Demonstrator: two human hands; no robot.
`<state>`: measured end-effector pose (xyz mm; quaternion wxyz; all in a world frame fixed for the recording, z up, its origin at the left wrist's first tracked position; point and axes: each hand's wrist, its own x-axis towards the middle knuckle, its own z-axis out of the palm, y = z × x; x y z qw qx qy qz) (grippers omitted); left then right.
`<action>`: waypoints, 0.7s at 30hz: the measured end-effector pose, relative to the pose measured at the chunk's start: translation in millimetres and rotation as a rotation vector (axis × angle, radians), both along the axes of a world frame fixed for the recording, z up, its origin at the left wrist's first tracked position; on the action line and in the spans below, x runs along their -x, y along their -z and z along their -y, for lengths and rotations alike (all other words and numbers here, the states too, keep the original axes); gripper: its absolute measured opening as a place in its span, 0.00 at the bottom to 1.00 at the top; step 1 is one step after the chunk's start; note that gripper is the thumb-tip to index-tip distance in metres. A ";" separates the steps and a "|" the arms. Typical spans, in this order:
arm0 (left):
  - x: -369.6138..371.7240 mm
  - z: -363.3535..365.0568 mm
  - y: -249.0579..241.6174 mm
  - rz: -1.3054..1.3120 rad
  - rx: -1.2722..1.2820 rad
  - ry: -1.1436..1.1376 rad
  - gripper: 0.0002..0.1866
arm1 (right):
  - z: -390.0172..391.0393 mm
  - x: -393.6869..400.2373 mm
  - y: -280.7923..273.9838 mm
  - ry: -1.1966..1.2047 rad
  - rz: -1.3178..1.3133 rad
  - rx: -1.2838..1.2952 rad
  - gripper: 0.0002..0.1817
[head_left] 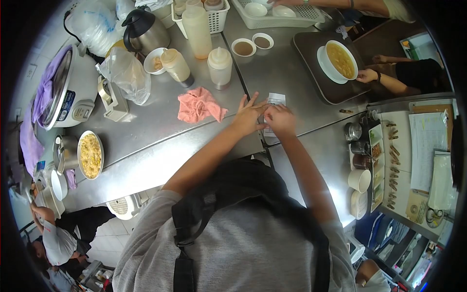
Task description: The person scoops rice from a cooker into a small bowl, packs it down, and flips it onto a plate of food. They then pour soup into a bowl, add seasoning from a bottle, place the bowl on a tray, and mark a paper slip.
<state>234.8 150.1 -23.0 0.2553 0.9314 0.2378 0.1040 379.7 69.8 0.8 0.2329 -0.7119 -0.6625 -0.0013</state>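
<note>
Both my hands are over the steel counter, side by side in the middle of the view. The fingers of my left hand are stretched and spread, and its fingertips come close to my right hand. My right hand is curled closed on top of a printed paper slip, which shows above and below it. What its fingers hold, if anything, is hidden. A crumpled pink cloth lies left of my left hand. Beyond it stand two squeeze bottles.
At upper right, a co-worker's hand touches a bowl of yellow soup on a brown tray. Two sauce cups sit at the back. An oval dish of yellow food and a rice cooker stand left.
</note>
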 end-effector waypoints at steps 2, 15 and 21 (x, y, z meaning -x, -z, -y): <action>0.0 0.5 -0.1 -0.022 0.006 0.000 0.45 | 3.8 -10.1 3.7 -0.028 -0.001 -0.040 0.05; -4.2 15.2 -14.8 -0.073 -0.041 -0.007 0.40 | 45.7 -24.0 -12.7 0.174 -0.305 0.046 0.07; -6.8 11.2 -1.7 -0.056 -0.069 -0.002 0.45 | 40.7 -21.1 -1.0 0.161 -0.109 -0.017 0.04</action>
